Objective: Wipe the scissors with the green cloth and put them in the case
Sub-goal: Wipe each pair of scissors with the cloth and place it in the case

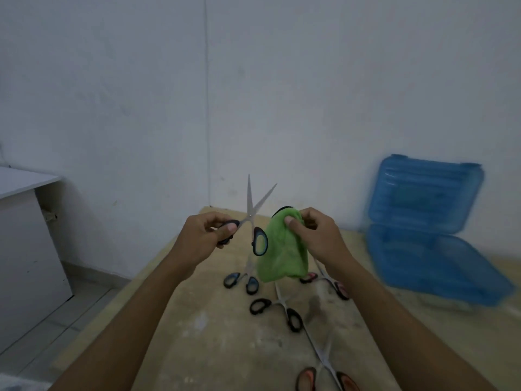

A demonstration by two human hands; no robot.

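My left hand [207, 235] grips one black handle of a pair of scissors [251, 210], held up in the air with the blades spread and pointing upward. The other handle loop hangs free beside the green cloth [282, 249]. My right hand [313, 235] pinches the cloth's top edge, and the cloth hangs down just right of the scissors. An open blue plastic case [428, 238] stands on the table at the right, its lid leaning against the wall.
Several more scissors lie on the worn wooden table [214, 334]: a blue-handled pair [242, 282], a black pair [277, 310], red-handled ones [328, 283] and another pair [327, 376] at the front edge. A white cabinet [25, 249] stands left.
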